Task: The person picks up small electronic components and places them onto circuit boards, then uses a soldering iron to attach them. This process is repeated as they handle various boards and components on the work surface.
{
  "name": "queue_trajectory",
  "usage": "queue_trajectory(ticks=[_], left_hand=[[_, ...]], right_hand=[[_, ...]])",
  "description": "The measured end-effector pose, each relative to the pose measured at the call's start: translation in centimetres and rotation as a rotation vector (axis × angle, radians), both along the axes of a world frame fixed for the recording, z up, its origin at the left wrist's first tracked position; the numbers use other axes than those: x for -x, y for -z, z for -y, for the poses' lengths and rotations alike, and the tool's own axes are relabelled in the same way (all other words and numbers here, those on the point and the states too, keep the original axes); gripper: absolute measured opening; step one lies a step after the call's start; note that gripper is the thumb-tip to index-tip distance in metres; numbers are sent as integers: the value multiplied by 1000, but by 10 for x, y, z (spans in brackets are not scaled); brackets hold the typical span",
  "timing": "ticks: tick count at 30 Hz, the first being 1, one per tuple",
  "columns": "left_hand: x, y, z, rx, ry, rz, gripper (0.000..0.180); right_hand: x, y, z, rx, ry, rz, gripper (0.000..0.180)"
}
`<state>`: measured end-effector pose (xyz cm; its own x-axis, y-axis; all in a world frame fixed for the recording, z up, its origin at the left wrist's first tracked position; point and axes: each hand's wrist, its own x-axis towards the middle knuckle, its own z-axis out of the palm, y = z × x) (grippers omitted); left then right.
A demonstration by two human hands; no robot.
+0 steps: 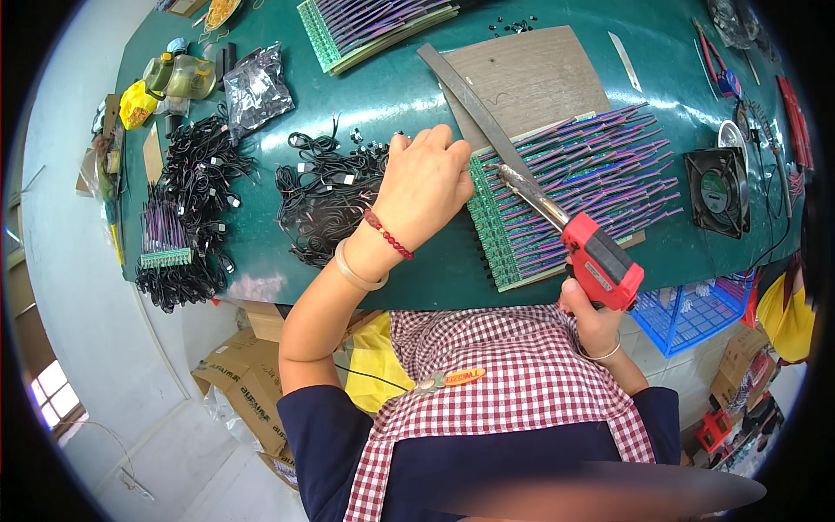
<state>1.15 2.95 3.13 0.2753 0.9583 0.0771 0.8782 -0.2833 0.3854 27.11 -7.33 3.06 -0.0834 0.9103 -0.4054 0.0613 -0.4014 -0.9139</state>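
My right hand is wrapped round the grip of a red and black soldering gun. Its metal barrel reaches up and left over a green circuit board panel with many thin coloured wires fanning out to the right. By the panel's upper left edge, my left hand is closed with its fingers curled down. Whatever it may pinch is hidden behind the hand. A flat metal bar lies slanted over a wooden board and the wired panel.
Black cable bundles lie left of my left hand, with a bigger heap farther left. Another wired panel stack is at the far edge. A black fan stands at right, above a blue basket. Pliers lie far right.
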Motion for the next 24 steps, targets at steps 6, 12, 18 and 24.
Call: queue_trajectory(ticks=[6,12,18,24], left_hand=[[0,-1,2,-1,-17,-19,7],[14,-12,24,44,-202,43,17],[49,-40,103,222,-370,-239,28],[29,0,135,161,-446,-106,23]], right_hand=[[-2,1,0,-50,-20,48,25],[-4,3,0,-86,-7,76,32],[5,-14,-15,-21,31,-14,30],[13,-30,-32,-42,49,-164,32]])
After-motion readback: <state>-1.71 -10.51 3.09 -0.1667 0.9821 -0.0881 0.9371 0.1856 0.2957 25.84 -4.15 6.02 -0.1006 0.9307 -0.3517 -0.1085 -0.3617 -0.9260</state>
